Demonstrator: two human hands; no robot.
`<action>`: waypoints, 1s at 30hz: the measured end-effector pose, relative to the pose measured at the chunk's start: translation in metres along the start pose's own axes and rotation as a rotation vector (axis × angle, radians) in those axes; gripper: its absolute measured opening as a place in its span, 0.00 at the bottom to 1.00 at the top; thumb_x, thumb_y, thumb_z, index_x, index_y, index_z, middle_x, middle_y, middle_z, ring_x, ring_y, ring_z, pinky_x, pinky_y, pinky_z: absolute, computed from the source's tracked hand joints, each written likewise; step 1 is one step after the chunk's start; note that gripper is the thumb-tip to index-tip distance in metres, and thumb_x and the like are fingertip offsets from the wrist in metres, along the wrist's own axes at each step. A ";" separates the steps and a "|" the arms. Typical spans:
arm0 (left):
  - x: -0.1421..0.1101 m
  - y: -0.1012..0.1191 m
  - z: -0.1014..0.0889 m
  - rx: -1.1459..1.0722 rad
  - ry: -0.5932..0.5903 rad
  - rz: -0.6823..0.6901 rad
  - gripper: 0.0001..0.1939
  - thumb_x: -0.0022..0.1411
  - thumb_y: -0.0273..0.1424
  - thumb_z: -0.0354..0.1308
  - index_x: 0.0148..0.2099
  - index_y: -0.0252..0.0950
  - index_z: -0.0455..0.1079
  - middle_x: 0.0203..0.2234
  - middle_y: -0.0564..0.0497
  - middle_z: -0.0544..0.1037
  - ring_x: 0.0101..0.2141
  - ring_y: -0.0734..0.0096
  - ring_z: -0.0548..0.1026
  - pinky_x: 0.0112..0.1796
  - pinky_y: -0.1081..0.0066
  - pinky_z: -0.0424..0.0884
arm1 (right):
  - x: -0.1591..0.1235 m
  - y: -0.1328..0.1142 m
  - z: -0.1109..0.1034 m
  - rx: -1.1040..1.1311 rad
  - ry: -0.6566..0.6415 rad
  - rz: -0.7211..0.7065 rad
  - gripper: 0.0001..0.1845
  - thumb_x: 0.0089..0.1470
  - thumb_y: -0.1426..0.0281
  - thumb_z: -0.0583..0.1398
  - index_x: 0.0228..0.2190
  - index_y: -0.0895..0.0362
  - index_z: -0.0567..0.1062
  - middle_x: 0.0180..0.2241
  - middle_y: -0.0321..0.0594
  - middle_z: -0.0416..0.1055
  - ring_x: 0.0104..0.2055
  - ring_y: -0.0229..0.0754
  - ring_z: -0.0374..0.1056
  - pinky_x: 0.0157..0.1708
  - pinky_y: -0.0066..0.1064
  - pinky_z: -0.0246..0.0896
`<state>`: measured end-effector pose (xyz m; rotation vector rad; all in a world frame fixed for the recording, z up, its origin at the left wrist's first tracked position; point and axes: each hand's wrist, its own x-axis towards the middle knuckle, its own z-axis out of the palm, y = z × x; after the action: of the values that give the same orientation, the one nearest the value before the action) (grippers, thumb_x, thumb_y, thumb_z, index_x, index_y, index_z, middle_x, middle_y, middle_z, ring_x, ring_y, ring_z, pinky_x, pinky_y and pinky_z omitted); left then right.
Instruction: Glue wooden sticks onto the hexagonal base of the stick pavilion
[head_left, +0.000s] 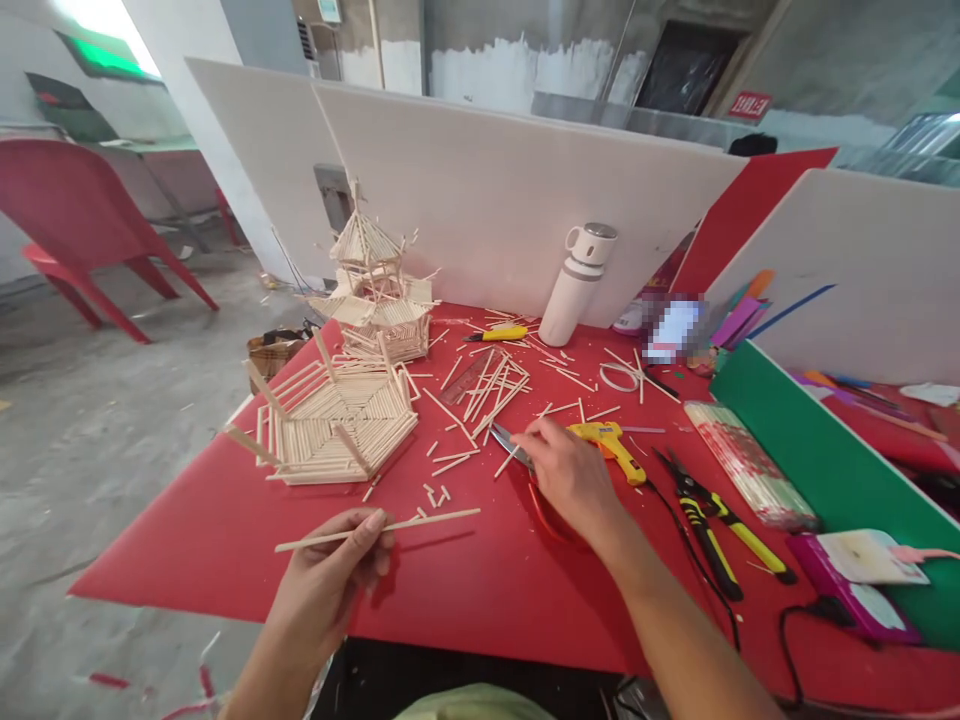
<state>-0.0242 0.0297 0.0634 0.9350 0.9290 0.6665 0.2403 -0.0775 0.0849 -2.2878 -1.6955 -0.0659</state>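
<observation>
My left hand [334,570] pinches a thin wooden stick [442,516] between thumb and fingers, holding it nearly level above the red tabletop. My right hand [574,475] is closed over red-handled pliers [546,515]; their grey jaws poke out to the left of my fingers, and my palm hides the middle. Against my right fingertips lies a short stick [507,461]. Beyond my left hand sits a many-sided stick base [337,430] with several upright posts. Behind it stands a tiered pagoda model [371,270] built of sticks.
A yellow glue gun [611,445], black-and-yellow cutters [709,520] and a stick pack [750,465] lie right. Loose sticks [495,390], a yellow-handled tool [506,333] and a white flask [576,290] are farther back. A green panel [840,480] edges the right; white boards [487,190] stand behind.
</observation>
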 end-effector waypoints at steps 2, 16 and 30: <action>0.001 0.000 0.004 -0.017 -0.013 0.013 0.17 0.46 0.40 0.73 0.30 0.31 0.77 0.21 0.48 0.77 0.19 0.75 0.70 0.17 0.78 0.63 | 0.023 0.016 0.000 -0.173 -0.103 -0.026 0.20 0.62 0.80 0.52 0.44 0.50 0.79 0.44 0.44 0.72 0.45 0.44 0.66 0.35 0.30 0.56; -0.015 -0.018 -0.002 -0.132 0.091 0.062 0.15 0.51 0.39 0.69 0.36 0.31 0.79 0.25 0.45 0.79 0.21 0.68 0.74 0.18 0.74 0.66 | 0.095 -0.011 0.014 -0.092 -0.125 -0.095 0.16 0.65 0.70 0.52 0.48 0.51 0.77 0.44 0.42 0.75 0.46 0.43 0.69 0.39 0.30 0.57; -0.006 -0.018 -0.007 -0.274 0.269 0.165 0.15 0.49 0.37 0.70 0.37 0.33 0.77 0.23 0.52 0.77 0.21 0.74 0.71 0.18 0.77 0.65 | -0.004 -0.073 0.048 0.440 -0.217 0.177 0.06 0.58 0.69 0.60 0.35 0.51 0.79 0.36 0.37 0.77 0.36 0.42 0.73 0.36 0.30 0.61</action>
<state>-0.0314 0.0191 0.0483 0.6920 0.9732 1.0519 0.1639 -0.0499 0.0533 -2.1474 -1.4143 0.5540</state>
